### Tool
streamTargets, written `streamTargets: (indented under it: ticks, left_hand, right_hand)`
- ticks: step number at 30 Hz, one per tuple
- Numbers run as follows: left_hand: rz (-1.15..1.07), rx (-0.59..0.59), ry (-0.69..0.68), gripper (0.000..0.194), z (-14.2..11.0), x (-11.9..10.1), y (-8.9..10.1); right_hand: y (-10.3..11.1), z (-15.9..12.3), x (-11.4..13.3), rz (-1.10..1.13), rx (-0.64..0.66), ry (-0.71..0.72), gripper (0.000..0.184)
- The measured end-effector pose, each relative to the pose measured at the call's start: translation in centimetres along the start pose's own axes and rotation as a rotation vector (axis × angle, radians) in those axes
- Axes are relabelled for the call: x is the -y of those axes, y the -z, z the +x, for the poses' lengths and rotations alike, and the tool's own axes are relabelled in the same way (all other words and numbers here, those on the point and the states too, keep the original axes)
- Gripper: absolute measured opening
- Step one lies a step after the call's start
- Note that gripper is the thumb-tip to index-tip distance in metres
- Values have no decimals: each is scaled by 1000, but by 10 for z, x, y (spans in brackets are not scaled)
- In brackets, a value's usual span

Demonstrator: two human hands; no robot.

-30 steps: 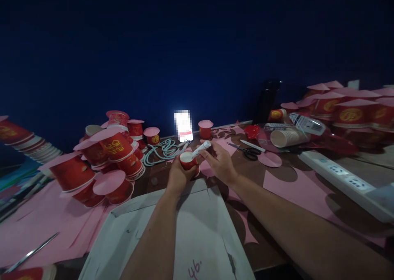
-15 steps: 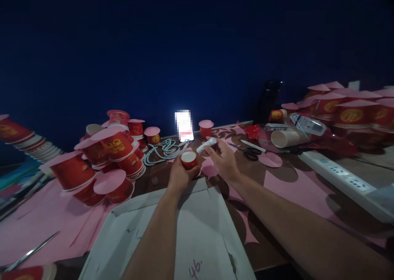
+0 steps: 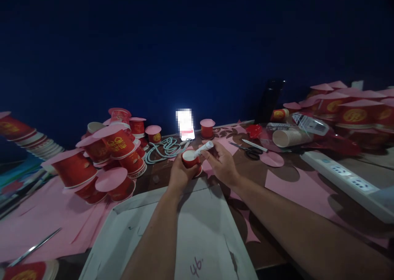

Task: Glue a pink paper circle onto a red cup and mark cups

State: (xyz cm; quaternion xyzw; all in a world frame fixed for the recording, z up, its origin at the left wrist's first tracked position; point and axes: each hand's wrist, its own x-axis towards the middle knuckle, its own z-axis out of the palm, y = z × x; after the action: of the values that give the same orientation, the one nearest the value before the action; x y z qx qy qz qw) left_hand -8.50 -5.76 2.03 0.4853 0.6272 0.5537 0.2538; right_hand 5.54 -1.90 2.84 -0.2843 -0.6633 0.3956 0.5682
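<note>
My left hand [image 3: 181,174] is wrapped round a red paper cup [image 3: 191,162], its pale opening turned up and toward me. In my right hand [image 3: 224,163] is a white glue stick [image 3: 205,148], pinched between thumb and fingers and slanted down to the left. Its lower end meets the cup's rim; whether it touches the rim or only overlaps it, I cannot tell. Below both hands lies a worn white cardboard box lid [image 3: 209,231] marked with a handwritten number. Just behind them, a red cup topped by a pink paper disc [image 3: 208,123] stands upright.
Red cups with pink discs [image 3: 117,142] pile up at left, more [image 3: 353,112] at right. A coiled cable [image 3: 164,149] lies near a lit phone [image 3: 184,124]. Scissors [image 3: 250,152], a pink disc [image 3: 272,159], bagged cups [image 3: 291,138] and a power strip [image 3: 341,175] are at right.
The glue stick in my right hand has come down and left, from above beside the cup to its rim. My left hand keeps its hold on the cup.
</note>
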Motion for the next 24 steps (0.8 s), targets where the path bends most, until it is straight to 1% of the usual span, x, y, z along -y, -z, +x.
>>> streamTargets:
  ticks: [4, 8, 15, 21, 22, 24]
  left_hand:
    - [23, -18, -44, 54, 1, 7, -1]
    - [46, -19, -62, 57, 1, 12, -1]
    - [37, 20, -39, 62, -2, 4, -1]
    - [-99, 56, 44, 77, 0, -3, 2]
    - [-116, 68, 42, 77, 0, -4, 3]
    - [-134, 95, 19, 71, 0, -3, 3]
  right_hand:
    - [1, 0, -1, -46, -19, 30, 32]
    - [3, 0, -2, -73, -26, 51, 30]
    - [5, 2, -14, -33, -86, -15, 34]
    - [5, 3, -8, 19, -111, 4, 28]
    - [5, 2, -7, 22, -112, 6, 28]
    - [4, 2, -6, 30, -106, 8, 30]
